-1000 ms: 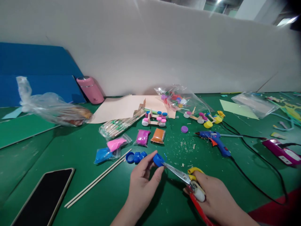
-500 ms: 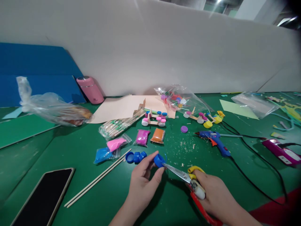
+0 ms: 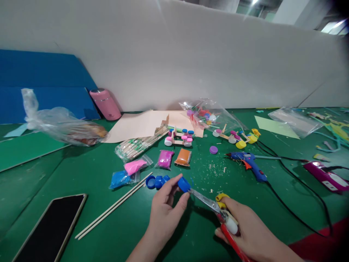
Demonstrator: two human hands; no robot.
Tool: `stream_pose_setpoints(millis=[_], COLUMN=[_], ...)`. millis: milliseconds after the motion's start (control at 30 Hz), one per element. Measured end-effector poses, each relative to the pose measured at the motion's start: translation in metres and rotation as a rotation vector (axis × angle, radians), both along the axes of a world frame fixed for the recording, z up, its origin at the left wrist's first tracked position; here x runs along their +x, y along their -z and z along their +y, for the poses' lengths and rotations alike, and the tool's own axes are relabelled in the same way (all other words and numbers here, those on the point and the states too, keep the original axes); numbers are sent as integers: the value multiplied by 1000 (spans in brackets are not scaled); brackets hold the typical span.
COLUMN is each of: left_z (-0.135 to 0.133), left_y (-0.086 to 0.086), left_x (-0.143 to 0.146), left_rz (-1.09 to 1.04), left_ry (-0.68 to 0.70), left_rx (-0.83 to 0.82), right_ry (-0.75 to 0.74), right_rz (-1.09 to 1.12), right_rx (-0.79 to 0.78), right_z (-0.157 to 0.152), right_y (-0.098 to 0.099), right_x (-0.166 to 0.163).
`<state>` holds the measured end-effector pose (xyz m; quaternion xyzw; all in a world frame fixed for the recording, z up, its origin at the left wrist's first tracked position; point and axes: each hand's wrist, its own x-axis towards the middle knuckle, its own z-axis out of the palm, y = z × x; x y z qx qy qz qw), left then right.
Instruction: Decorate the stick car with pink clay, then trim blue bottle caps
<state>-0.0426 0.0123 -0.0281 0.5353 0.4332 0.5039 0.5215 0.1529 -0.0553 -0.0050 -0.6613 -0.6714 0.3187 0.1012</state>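
Observation:
Between the thumb and fingers of my left hand (image 3: 166,211) is a blue bottle cap (image 3: 184,185), tilted above the table. My right hand (image 3: 249,223) grips a pair of scissors (image 3: 205,200) by its yellow and red handles. The blade tips meet the cap's right edge; whether they are inside its rim I cannot tell. Several more blue caps (image 3: 151,182) lie just beyond my left hand. Two thin wooden sticks (image 3: 114,205) rest side by side to its left.
A blue glue gun (image 3: 253,165) with a black cord lies right, near a magenta power strip (image 3: 325,176). Clay packets (image 3: 165,159), small wheeled stick models (image 3: 178,138) and bundled sticks (image 3: 141,143) sit ahead. A phone (image 3: 51,229) lies front left; a pink flask (image 3: 105,104) stands behind.
The scissors' handles have moved slightly, and my right fingers now show below the red handle. The blue cap in my left hand has shifted and turned a little to the left.

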Motion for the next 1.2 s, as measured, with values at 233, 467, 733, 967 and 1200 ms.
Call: stream_pose_setpoints(millis=[233,467,733,967,1200], left_z=[-2,-3,2,3,2], left_y=[8,12,-9,-8,-8], left_x=[-2,-3,0,4,4], left_rz=[262,322,-52,-105,-175], left_ry=[-57,-68,42,14,-27], left_rx=[130,175,-170,-140,-180], right_ry=[22,31,30,39,60], right_rz=[-25,-83,-122,-43,-42], right_rx=[19,8,21,-12,-49], right_z=[0,1,2,2,4], right_y=[-4,-2,3,-1,-3], right_x=[-5,-6,-5,-8,-12])
